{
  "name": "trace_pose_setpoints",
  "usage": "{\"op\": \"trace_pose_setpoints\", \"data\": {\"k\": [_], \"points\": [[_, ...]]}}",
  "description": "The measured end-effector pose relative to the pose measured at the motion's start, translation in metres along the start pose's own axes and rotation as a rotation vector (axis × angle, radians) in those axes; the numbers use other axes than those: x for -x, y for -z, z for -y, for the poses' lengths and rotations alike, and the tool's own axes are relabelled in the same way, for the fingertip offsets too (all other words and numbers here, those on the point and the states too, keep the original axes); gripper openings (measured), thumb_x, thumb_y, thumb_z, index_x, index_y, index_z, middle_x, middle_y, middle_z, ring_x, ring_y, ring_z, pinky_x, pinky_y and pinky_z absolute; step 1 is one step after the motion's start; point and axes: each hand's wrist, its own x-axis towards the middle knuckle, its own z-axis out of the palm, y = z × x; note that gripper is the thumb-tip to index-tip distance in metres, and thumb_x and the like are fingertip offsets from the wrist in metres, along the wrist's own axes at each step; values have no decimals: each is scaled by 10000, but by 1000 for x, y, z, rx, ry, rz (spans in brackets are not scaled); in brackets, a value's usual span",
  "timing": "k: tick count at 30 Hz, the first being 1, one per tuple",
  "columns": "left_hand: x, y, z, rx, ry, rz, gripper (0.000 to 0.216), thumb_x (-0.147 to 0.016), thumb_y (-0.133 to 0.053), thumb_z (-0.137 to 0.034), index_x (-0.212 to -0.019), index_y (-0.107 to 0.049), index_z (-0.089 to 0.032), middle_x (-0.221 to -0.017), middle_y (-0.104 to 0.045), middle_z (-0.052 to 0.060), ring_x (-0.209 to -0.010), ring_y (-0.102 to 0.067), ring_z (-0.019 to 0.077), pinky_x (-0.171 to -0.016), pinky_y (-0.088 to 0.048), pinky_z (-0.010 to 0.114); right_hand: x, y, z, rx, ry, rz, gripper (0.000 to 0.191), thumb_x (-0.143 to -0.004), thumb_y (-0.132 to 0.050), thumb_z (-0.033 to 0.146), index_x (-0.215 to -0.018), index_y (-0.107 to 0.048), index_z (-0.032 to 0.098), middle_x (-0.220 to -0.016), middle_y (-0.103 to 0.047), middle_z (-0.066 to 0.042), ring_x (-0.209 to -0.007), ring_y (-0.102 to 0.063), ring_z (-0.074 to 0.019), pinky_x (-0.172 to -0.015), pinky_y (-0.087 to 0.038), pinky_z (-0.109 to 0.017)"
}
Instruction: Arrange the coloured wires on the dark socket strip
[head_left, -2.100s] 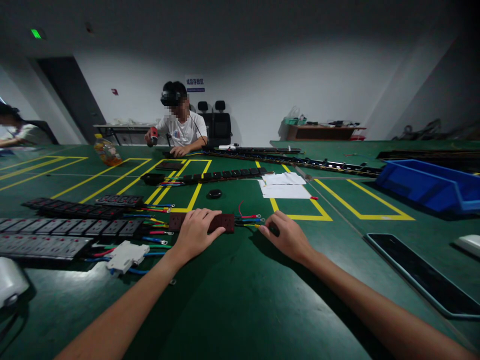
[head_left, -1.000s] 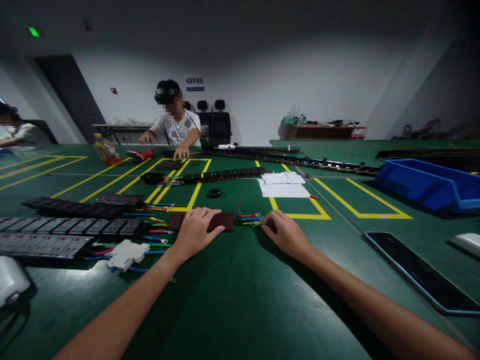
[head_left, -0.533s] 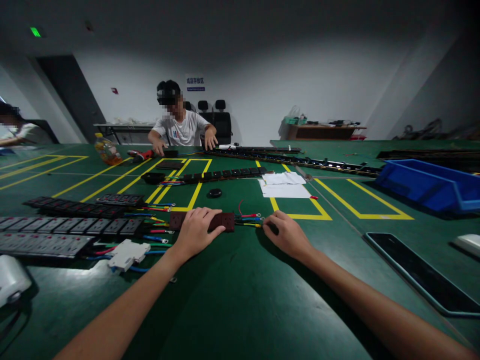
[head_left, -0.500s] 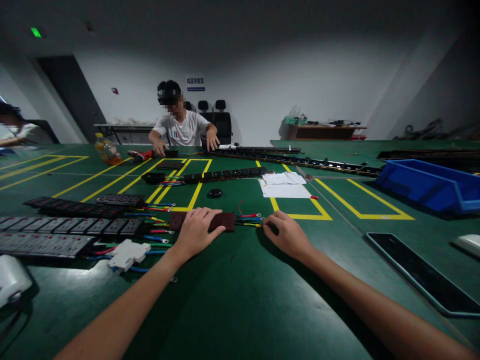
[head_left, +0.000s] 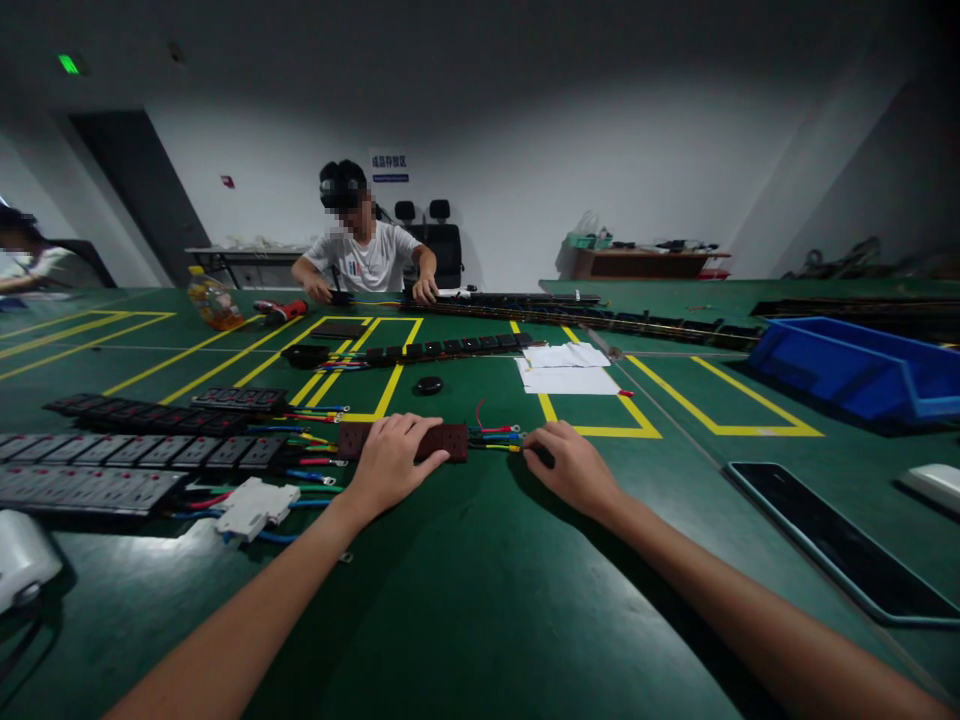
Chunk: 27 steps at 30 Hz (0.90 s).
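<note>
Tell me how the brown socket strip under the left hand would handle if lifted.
The brown socket strip is probably stiff, being a straight block. Its colored wires would likely flex, since they are thin and trail from one end. Lying flat, it seems unlikely to roll.

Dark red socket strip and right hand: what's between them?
In the head view, coloured wires lie between the socket strip and the right hand.

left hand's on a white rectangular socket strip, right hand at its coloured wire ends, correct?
Not white: the head view shows a dark red rectangular socket strip under the left hand; the right hand is at its coloured wire ends.
</note>
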Motion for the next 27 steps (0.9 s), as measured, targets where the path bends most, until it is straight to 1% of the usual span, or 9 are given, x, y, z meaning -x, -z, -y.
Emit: {"op": "trace_pose_setpoints", "data": {"k": [7,16,22,24,27], "points": [[0,-1,1,-11,-5,-12,442,-957,-591,-491,-1314,-621,-232,-1175,-693,96,-1081,-619,296,-974,-467,491,-1,-1,-2,47,8,3,177,-962,-563,231,-854,-702,219,-877,-655,-76,-853,-580,-229,-760,-477,-353],[-2,0,0,-1,-7,-12,426,-957,-595,-481,-1303,-625,-234,-1167,-700,99,-1088,-624,301,-973,-467,490,-4,-1,0,87,-21,19,223,-967,-562,247,-783,-682,214,-840,-639,-70,-811,-570,-214,-711,-454,-337],[-1,1,1,-8,-3,3,449,-955,-601,-493,-1315,-614,-225,-1166,-697,98,-1096,-622,303,-977,-464,491,-1,1,3,87,6,-6,185,-977,-549,253,-872,-697,213,-886,-641,-73,-845,-581,-217,-746,-467,-346],[-1,0,1,-14,-5,6,448,-961,-592,-497,-1317,-610,-224,-1176,-695,99,-1101,-620,302,-976,-463,488,-1,2,3,91,13,-23,203,-983,-542,253,-856,-696,212,-886,-640,-78,-846,-577,-219,-744,-463,-348],[-1,0,2,-21,-6,12,443,-966,-590,-495,-1315,-610,-222,-1188,-694,102,-1107,-616,302,-979,-460,487,-2,1,3,80,8,-10,217,-983,-547,251,-822,-687,213,-863,-636,-74,-832,-572,-213,-729,-457,-338]]}}
